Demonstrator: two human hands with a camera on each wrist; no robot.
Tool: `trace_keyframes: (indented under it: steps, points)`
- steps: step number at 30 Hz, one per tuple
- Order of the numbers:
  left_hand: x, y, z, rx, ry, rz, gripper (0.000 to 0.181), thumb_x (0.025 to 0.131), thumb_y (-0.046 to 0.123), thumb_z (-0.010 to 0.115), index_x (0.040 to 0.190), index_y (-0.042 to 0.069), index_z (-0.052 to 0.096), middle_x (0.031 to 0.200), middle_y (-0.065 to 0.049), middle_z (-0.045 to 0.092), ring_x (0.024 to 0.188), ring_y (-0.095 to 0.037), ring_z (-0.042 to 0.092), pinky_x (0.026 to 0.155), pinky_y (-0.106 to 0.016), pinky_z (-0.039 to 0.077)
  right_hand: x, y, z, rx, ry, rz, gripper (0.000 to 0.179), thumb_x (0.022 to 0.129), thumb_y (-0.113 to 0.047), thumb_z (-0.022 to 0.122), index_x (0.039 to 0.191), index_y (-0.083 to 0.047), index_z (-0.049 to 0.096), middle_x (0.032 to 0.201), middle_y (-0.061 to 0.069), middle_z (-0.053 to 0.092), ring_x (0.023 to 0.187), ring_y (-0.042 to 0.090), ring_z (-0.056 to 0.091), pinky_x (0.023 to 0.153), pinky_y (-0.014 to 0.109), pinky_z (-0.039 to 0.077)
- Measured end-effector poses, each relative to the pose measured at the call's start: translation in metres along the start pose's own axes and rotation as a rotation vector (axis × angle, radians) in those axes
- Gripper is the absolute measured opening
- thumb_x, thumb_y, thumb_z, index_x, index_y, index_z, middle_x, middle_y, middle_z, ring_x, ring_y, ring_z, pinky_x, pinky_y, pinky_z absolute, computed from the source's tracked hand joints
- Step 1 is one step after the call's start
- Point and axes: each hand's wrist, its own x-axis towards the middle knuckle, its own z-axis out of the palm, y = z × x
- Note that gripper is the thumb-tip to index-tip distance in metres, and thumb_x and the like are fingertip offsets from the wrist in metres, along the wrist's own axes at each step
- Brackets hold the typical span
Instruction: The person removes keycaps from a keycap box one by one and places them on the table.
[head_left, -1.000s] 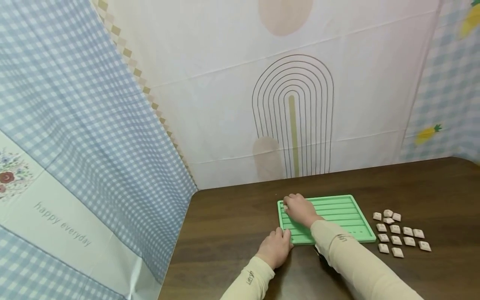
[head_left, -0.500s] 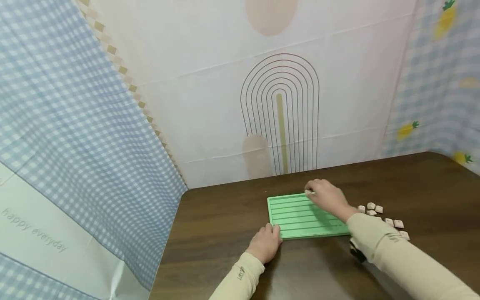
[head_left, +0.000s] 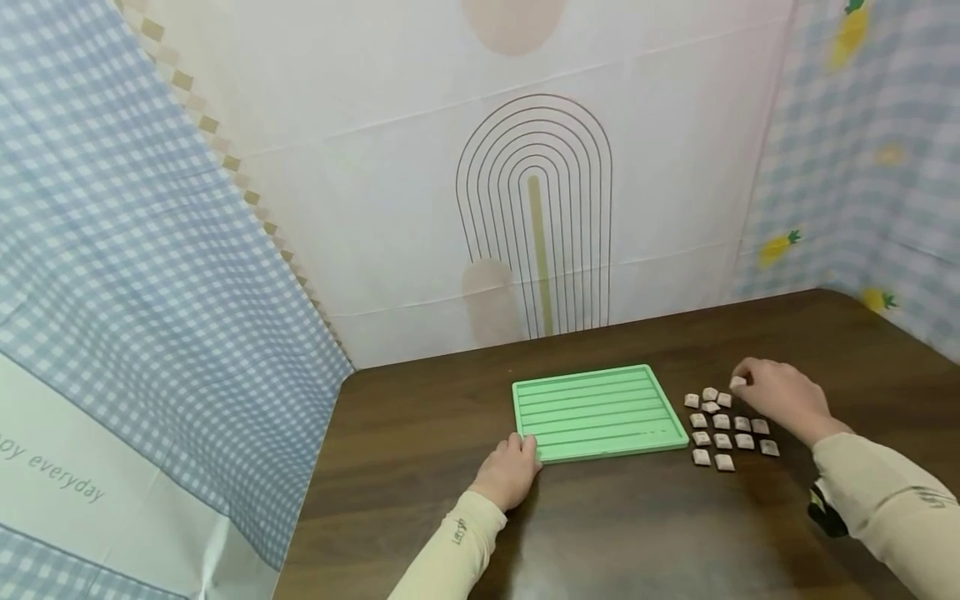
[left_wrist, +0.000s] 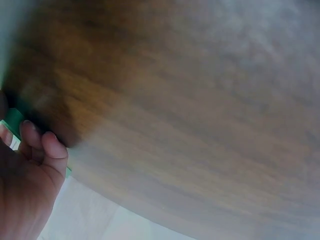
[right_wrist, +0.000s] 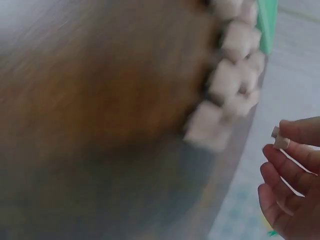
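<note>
A green ridged tray [head_left: 592,408] lies on the dark wooden table. My left hand [head_left: 508,472] grips its near left corner; in the left wrist view, curled fingers [left_wrist: 55,145] of that hand meet the green edge. To the right of the tray, my right hand [head_left: 783,396] is raised near the back of a group of pale keycaps [head_left: 722,440]. Between thumb and fingertips it pinches one keycap [right_wrist: 281,142]. The other keycaps stand in loose rows, with a few bunched at the back. Their markings are too small to read.
The wooden table [head_left: 600,517] reaches back to a white patterned cloth [head_left: 390,208]. Blue checked cloth [head_left: 150,208] hangs at the left, and more checked cloth [head_left: 900,208] hangs at the right. A dark strap [head_left: 827,510] shows under the right wrist.
My right hand has moved from the tray's left side across to the right, beyond the keycaps, with a keycap in its fingers. The left hand stays at the tray corner. The head view has shifted.
</note>
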Motion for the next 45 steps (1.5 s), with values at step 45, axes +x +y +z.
trace_keyframes:
  steps: [45]
  points:
    - [-0.01, -0.018, 0.01, -0.008, 0.17, -0.207, 0.032, 0.089, 0.025, 0.06, 0.1, 0.003, 0.041, 0.085, -0.01, 0.047, 0.065, -0.022, 0.051, 0.052, -0.027, 0.046, -0.008, -0.07, 0.058, 0.074, 0.073, -0.066, 0.037, 0.09, -0.021, 0.054, 0.12, 0.002, 0.055, 0.12, 0.027, 0.052, 0.103, 0.042, 0.053, 0.07, 0.051, 0.047]
